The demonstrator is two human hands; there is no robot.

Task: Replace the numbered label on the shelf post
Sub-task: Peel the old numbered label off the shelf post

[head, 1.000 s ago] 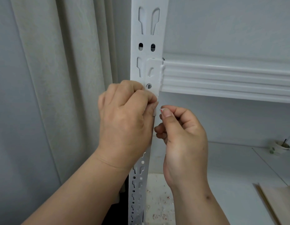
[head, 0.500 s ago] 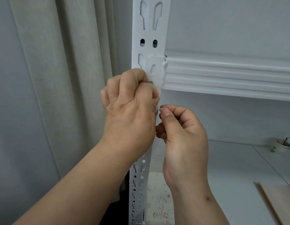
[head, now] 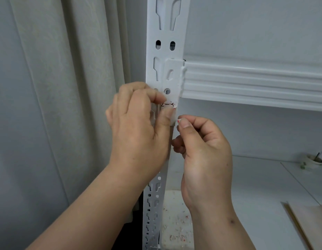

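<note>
My left hand (head: 138,123) pinches the small white handwritten label (head: 168,105) against the white slotted metal shelf post (head: 167,33), just under the beam. My right hand (head: 203,148) pinches a tiny red-marked scrap (head: 178,121), perhaps peeled backing. Pressing flat remains.

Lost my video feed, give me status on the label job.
Left hand pinching white handwritten label against white perforated metal shelf post. Right hand pinching small red-and-white scrap beside it. Nothing blocking.
</note>
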